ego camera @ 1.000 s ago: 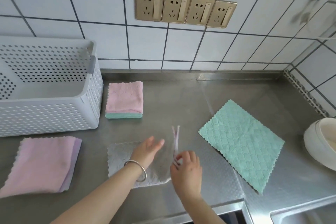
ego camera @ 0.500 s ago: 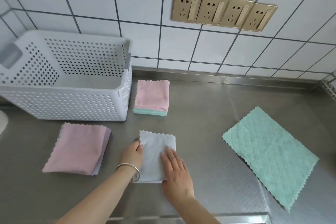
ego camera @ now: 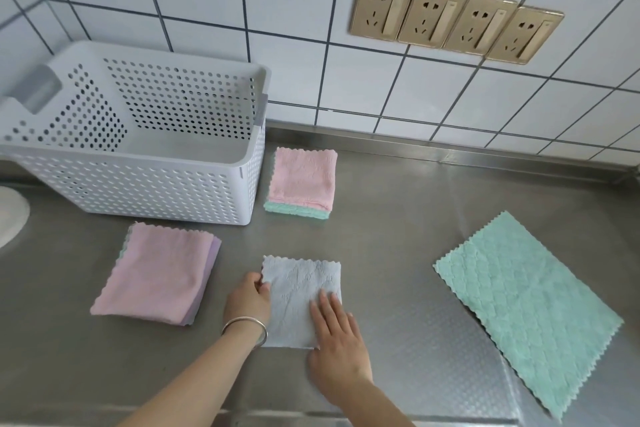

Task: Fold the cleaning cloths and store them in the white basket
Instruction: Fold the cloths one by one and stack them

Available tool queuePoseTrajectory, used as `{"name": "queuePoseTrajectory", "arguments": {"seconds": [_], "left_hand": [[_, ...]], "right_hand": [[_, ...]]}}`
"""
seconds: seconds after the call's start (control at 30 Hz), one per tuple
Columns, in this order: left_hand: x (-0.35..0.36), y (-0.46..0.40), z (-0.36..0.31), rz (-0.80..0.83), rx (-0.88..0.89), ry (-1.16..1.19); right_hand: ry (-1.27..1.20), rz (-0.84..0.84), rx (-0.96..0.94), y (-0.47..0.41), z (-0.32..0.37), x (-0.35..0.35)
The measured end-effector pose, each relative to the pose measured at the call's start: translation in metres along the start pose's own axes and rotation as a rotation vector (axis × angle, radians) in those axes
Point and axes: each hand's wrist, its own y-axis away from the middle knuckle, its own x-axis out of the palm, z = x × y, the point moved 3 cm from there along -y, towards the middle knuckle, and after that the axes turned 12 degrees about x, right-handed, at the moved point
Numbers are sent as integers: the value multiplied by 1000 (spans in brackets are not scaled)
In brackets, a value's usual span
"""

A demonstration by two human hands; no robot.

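A folded grey cloth (ego camera: 298, 291) lies on the steel counter in front of me. My left hand (ego camera: 247, 298) pinches its left edge near the far corner. My right hand (ego camera: 337, 336) presses flat on its right half, fingers straight. The white perforated basket (ego camera: 138, 191) stands at the back left with nothing visible inside. A small folded stack, pink over green (ego camera: 302, 182), sits just right of the basket. A larger folded pink and purple pile (ego camera: 156, 274) lies in front of the basket. An unfolded green cloth (ego camera: 526, 302) is spread out to the right.
The steel counter (ego camera: 398, 218) meets a white tiled wall carrying a row of gold sockets (ego camera: 453, 19). A white rounded object (ego camera: 10, 218) shows at the far left edge. The counter's front lip runs just below my forearms.
The grey cloth has been folded over from a wider piece into a compact rectangle. My right hand went from pinching its raised edge to pressing flat; my left moved to its left edge.
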Motion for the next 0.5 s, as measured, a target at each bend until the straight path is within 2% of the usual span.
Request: {"name": "queuePoseTrajectory", "arguments": {"seconds": [0.07, 0.17, 0.27, 0.37, 0.43, 0.5], "left_hand": [[-1, 1, 2, -15, 19, -79], [-1, 6, 7, -72, 44, -155], [1, 16, 8, -100, 42, -249], [3, 20, 4, -58, 18, -329], [4, 19, 2, 0, 6, -381], [2, 17, -1, 26, 2, -344]], "right_hand": [[7, 43, -9, 2, 0, -2], [-77, 10, 26, -1, 1, -13], [-359, -80, 275, -11, -5, -30], [-624, 213, 672, -27, -11, -38], [-689, 355, 733, -33, -12, -39], [-691, 404, 731, -36, -11, -42]]}}
